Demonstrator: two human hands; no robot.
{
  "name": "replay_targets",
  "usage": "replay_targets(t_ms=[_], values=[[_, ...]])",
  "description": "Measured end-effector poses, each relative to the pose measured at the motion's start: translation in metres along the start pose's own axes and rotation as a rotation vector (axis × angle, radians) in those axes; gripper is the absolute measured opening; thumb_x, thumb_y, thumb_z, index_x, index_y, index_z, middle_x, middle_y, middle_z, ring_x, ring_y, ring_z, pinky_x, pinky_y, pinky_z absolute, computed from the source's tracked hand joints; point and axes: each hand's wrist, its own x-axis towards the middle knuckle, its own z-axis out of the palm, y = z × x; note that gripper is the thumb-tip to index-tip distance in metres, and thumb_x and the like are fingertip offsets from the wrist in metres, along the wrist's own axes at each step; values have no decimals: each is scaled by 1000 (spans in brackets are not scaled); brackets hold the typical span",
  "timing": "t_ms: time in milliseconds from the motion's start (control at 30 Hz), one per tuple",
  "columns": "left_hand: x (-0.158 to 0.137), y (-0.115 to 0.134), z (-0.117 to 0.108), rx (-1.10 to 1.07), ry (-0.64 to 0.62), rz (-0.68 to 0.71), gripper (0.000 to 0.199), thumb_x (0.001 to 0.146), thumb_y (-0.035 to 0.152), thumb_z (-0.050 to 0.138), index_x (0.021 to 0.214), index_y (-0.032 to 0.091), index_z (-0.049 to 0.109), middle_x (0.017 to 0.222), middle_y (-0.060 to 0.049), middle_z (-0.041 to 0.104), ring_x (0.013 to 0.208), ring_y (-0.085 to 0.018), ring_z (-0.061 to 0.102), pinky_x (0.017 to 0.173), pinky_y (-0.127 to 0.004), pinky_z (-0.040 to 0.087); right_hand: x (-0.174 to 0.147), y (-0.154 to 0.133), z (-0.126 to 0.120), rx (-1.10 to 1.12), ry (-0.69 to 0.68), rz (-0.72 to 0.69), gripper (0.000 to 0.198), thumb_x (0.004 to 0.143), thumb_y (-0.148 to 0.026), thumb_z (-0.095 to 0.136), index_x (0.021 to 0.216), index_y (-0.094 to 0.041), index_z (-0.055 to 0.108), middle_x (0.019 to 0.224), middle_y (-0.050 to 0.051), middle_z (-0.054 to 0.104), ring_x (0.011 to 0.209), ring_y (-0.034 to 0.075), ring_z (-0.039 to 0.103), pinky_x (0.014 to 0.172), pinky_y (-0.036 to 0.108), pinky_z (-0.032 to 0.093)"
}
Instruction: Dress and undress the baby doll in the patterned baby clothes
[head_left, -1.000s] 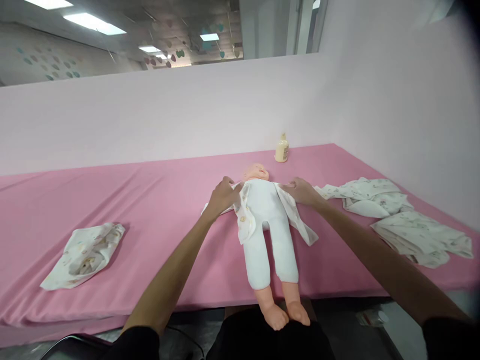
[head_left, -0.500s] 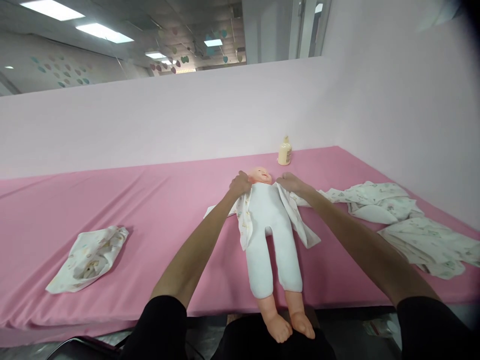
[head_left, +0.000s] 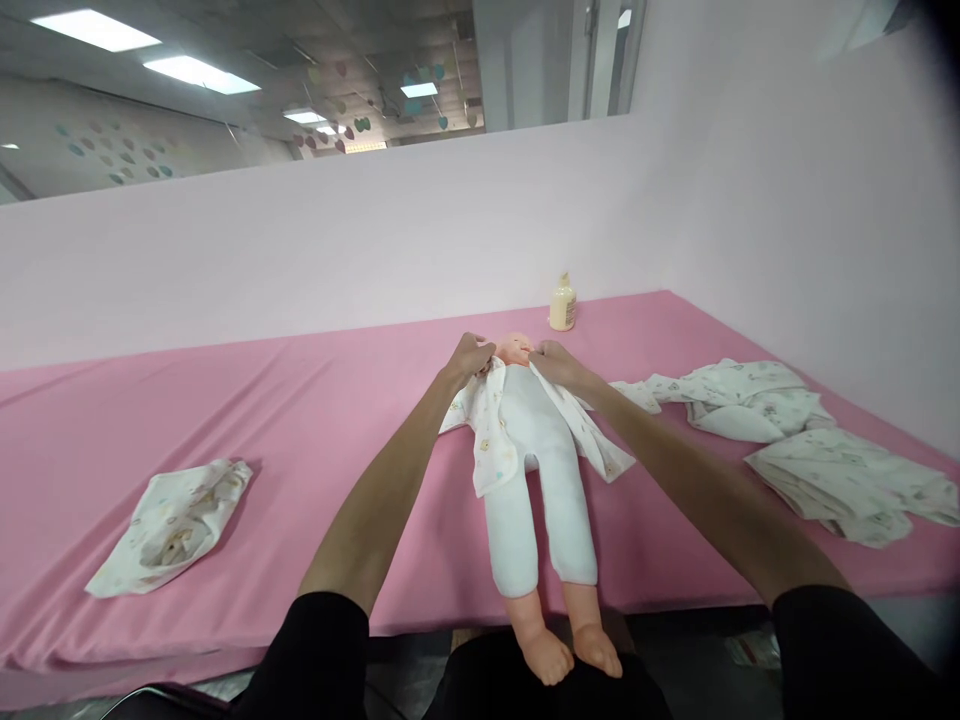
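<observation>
left hand [head_left: 475,357] and right hand [head_left: 556,364] pinching jacket [head_left: 495,445] by collar edges; jacket lying open around doll [head_left: 538,420] on bench [head_left: 360,440]. cloth looking thin, light, probably folding easily; collar edges seeming best hold. doll's body probably yielding, padded.

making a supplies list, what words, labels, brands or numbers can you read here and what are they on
No text can be read.
Cream-coloured bottle: dark print on its label, too small to read.
White jacket: small printed motifs, no legible words.
Item at lower right: too blurred to tell.
</observation>
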Motion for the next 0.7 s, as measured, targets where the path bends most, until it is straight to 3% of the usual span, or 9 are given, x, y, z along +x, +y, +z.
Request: replay_targets(t_ms=[133, 267, 400, 567, 700], values=[[-7, 19, 13, -62, -31, 61, 57, 85, 19, 54, 137, 8, 34, 57, 6, 43, 48, -8, 40, 48, -21, 27, -1, -11, 6, 47, -12, -49, 31, 85, -25, 50, 66, -21, 27, 60, -4, 27, 57, 8, 26, 50, 23, 18], [-13, 30, 21, -54, -53, 87, 50, 86, 22, 56, 131, 13, 37, 62, 5, 47, 50, -8, 41, 50, -21, 29, -3, -18, 7, 97, 25, -71, 28, 89, -32, 49, 68, -19, 36, 63, -3, 36, 63, 9, 33, 53, 21, 25], [-11, 23, 26, 67, -56, 142, 41, 86, 25, 58, 123, 16, 40, 67, 2, 53, 57, -10, 49, 54, -22, 36, -5, -19, 8, 110, 29, -29, 19, 87, -24, 49, 71, -18, 41, 63, -2, 39, 63, 9, 35, 54, 22, 26], [-5, 13, 30, 118, -110, 134, 38, 90, 29, 53, 122, 16, 37, 68, 1, 57, 58, -13, 52, 55, -24, 37, -6, -16, 10, 88, 3, -6, 25, 85, -21, 48, 65, -19, 34, 58, -3, 32, 57, 8, 29, 51, 24, 21], [-5, 11, 31, 151, -76, 158, 38, 90, 31, 57, 120, 16, 40, 71, 0, 60, 61, -13, 52, 59, -24, 39, -5, -15, 9, 73, -5, 14, 25, 85, -20, 49, 65, -19, 34, 58, -4, 29, 55, 7, 26, 49, 24, 18]])
